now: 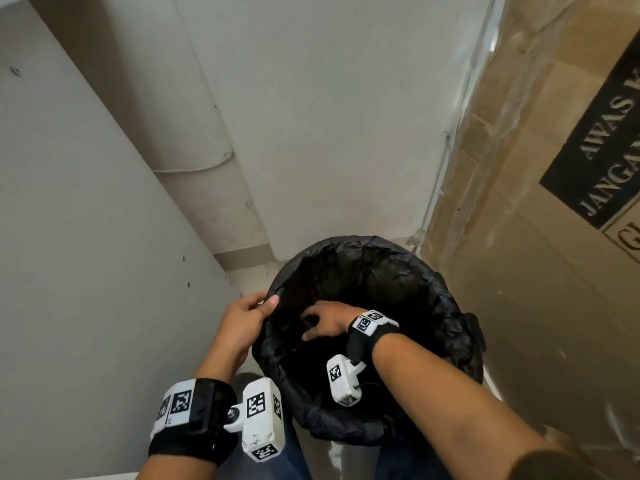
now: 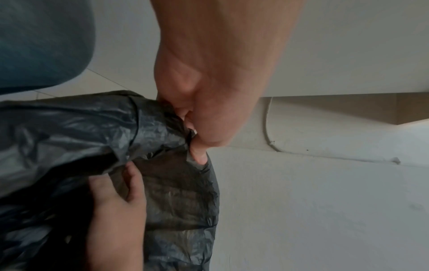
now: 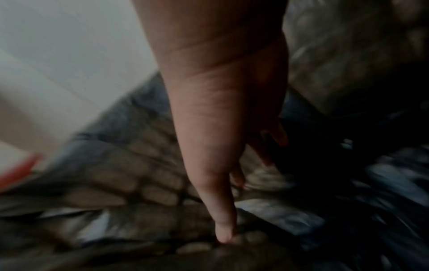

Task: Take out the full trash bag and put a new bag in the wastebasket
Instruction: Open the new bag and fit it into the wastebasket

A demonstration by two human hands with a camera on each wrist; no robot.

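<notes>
Between white wall (image 1: 104,237) and cardboard box (image 1: 540,237), bag-lined wastebasket (image 1: 450,327).

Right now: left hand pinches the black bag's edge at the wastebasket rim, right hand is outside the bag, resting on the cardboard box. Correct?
Not quite. The left hand does pinch the black bag at the rim, but the right hand is not on the cardboard box; the head view shows it inside the bag's mouth, against the liner.

i count: one wastebasket (image 1: 475,332), one black trash bag (image 1: 446,306), one cardboard box (image 1: 536,150), two hands — left hand (image 1: 242,322), right hand (image 1: 329,322).
</notes>
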